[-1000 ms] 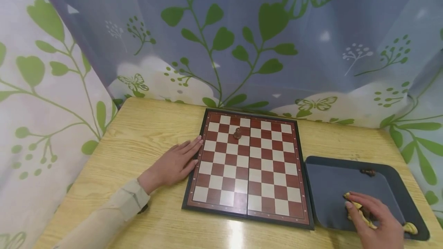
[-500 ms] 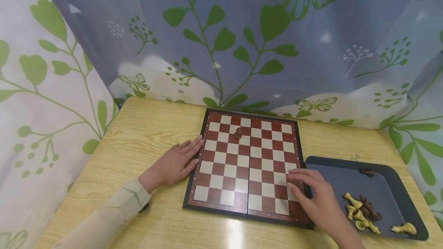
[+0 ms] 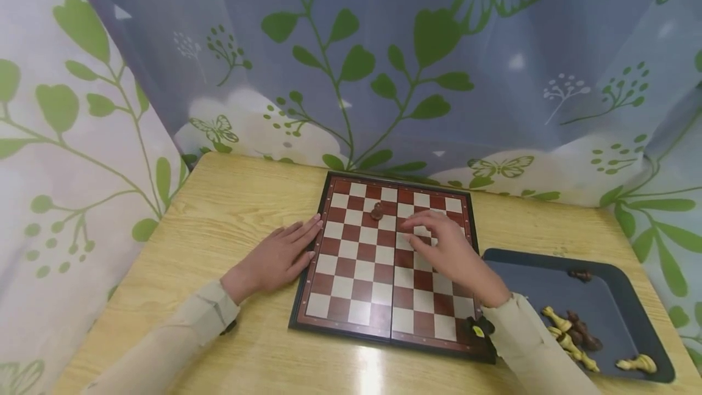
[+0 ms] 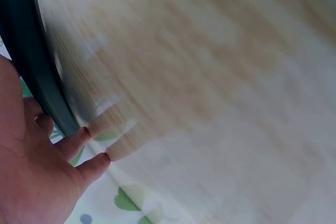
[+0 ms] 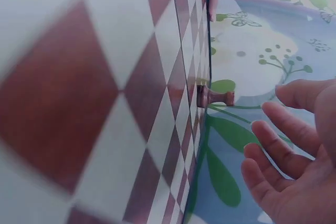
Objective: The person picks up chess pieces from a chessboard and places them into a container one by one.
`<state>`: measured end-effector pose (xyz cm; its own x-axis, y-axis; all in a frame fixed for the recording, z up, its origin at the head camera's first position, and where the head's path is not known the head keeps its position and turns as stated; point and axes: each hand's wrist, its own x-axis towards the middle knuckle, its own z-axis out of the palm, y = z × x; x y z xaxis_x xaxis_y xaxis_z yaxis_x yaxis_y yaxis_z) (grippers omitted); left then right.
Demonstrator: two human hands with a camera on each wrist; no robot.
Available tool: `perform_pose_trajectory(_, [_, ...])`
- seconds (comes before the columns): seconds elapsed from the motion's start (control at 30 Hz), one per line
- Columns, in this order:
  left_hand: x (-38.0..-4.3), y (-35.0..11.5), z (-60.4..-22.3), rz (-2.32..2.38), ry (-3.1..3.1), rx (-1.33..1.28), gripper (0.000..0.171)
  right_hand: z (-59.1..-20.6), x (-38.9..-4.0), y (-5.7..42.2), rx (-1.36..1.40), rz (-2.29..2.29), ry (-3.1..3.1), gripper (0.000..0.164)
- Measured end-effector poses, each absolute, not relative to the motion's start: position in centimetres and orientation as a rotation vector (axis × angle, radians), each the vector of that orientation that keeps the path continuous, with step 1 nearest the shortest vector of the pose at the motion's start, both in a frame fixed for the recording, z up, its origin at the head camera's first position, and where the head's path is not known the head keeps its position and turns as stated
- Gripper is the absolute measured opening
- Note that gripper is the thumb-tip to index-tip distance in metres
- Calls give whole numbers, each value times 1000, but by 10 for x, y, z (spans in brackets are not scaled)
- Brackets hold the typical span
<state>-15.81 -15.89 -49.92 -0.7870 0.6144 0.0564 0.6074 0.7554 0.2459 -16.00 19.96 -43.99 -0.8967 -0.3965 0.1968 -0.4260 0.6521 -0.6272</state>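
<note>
A brown chess piece [image 3: 376,211], shaped like a rook in the right wrist view, stands upright on the far left half of the chessboard [image 3: 378,288]. My right hand [image 3: 446,249] hovers over the board's right half, to the right of that piece and apart from it. Its fingers are loosely bent, and nothing shows between them and the thumb. On the opposite side, my left hand [image 3: 280,258] lies with extended fingers on the table, fingertips touching the board's left edge. In the left wrist view, the dark board rim [image 4: 37,56] runs beside these fingers.
A dark tray [image 3: 526,285] stands against the board's right side. Inside lie several cream chess pieces [image 3: 638,363] and several brown ones [image 3: 581,275]. The wooden table [image 3: 247,200] extends left of the board, and a patterned curtain [image 3: 378,78] hangs behind.
My right hand has left the pieces in the tray and moved left and away from me, over the board toward the brown piece. The left hand has stayed in place.
</note>
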Motion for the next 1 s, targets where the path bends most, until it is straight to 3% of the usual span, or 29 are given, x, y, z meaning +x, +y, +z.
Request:
perform_pose_trajectory(0.4, [-166, -157, -499, 385, 2919, 1037, 61, -444, -212, 165, 636, 1133, -2958, 48])
perform_pose_trajectory(1.0, [-159, -161, -501, 393, 2915, 1012, 60, -447, -223, 149, 611, 1216, -2804, 19])
